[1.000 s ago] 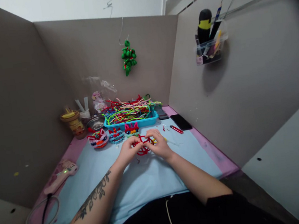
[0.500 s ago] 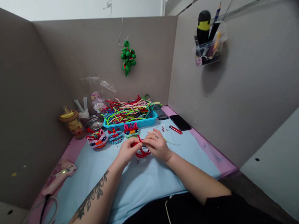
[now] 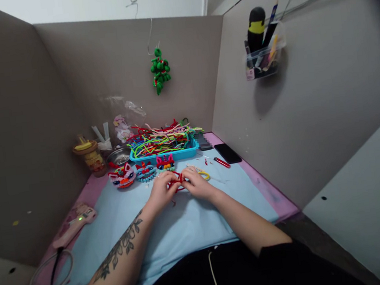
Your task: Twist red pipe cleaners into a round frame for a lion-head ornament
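Observation:
Between my hands is a red pipe cleaner piece [image 3: 179, 178], bent into loops, held above the blue cloth [image 3: 186, 226]. My left hand [image 3: 163, 189] pinches its left side with thumb and fingers. From the right, my right hand [image 3: 197, 183] grips it too, fingertips close to those of the left. Part of the piece is hidden behind the fingers. Just beyond my hands sit three finished animal heads of pipe cleaner: a pink and red one [image 3: 122, 176], a light blue one [image 3: 145, 171] and a red one [image 3: 165, 162]. Yellow-handled scissors [image 3: 204, 175] lie partly behind my right hand.
A blue tray [image 3: 164, 156] heaped with coloured pipe cleaners stands at the back. To its right lie a black phone [image 3: 228, 153] and a red cutter [image 3: 222, 162]. A corded glue gun [image 3: 75, 225], a metal bowl [image 3: 119, 157] and a lidded cup [image 3: 91, 159] are at left.
My fingers have shifted on the red piece, and the right hand has turned with its fingers curled closer in. The yellow scissor handles show more now. The view has moved slightly.

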`<state>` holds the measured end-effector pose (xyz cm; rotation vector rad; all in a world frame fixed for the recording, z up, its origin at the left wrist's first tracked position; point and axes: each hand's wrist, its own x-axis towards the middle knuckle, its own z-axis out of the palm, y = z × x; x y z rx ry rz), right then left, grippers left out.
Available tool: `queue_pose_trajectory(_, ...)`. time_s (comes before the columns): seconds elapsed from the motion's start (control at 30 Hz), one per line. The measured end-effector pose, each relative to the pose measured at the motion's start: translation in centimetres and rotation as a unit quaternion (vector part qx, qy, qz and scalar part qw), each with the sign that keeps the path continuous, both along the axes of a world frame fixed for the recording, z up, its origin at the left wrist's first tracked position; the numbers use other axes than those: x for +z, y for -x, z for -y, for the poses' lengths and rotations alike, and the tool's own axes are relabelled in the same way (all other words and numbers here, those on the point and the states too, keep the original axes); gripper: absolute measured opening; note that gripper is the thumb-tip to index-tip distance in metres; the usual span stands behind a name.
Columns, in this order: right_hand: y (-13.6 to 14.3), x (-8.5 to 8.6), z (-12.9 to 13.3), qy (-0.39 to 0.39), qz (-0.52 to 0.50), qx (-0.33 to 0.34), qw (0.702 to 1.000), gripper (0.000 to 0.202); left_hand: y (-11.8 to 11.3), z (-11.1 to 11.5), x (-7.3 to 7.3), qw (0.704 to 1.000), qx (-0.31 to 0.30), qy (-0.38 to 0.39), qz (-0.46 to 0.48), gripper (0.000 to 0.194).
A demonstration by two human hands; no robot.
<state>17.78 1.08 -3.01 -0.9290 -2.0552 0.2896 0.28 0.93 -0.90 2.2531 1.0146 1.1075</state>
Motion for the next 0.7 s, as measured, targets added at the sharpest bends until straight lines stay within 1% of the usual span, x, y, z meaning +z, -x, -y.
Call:
queue_pose_trajectory(0.07,0.0,-0.1,-0.2,0.001,-0.013,-0.007,1.000,0.010,0.1,0.0,0.3,0.998,-0.012,0.052,0.024,0.014)
queue_pose_trajectory(0.17,-0.1,-0.1,-0.3,0.017,-0.036,-0.019,0.999,0.010,0.4,-0.1,0.7,0.986,-0.017,0.150,0.065,0.029)
queue_pose_trajectory(0.27,-0.1,0.2,-0.2,0.046,-0.057,-0.019,0.997,0.008,0.7,-0.3,0.7,0.971,-0.029,0.220,0.091,0.028)
queue_pose_trajectory(0.37,-0.1,0.5,0.0,0.051,-0.057,-0.009,0.997,0.007,0.9,-0.5,0.6,0.955,-0.039,0.268,0.119,0.032)
queue_pose_trajectory(0.43,0.0,0.5,0.2,0.038,-0.051,-0.004,0.998,0.007,1.1,-0.6,0.6,0.938,-0.048,0.309,0.150,0.035)
queue_pose_trajectory(0.57,-0.1,0.4,0.3,0.000,-0.040,-0.010,0.999,0.008,1.4,-0.5,0.7,0.887,-0.081,0.397,0.222,0.035)
queue_pose_trajectory(0.63,-0.2,0.3,0.4,-0.018,-0.039,-0.025,0.999,0.007,1.5,-0.5,0.7,0.874,-0.087,0.417,0.233,0.035)
queue_pose_trajectory(0.7,-0.2,0.3,0.6,-0.040,-0.032,-0.043,0.998,0.009,1.6,-0.5,0.6,0.871,-0.086,0.427,0.227,0.036)
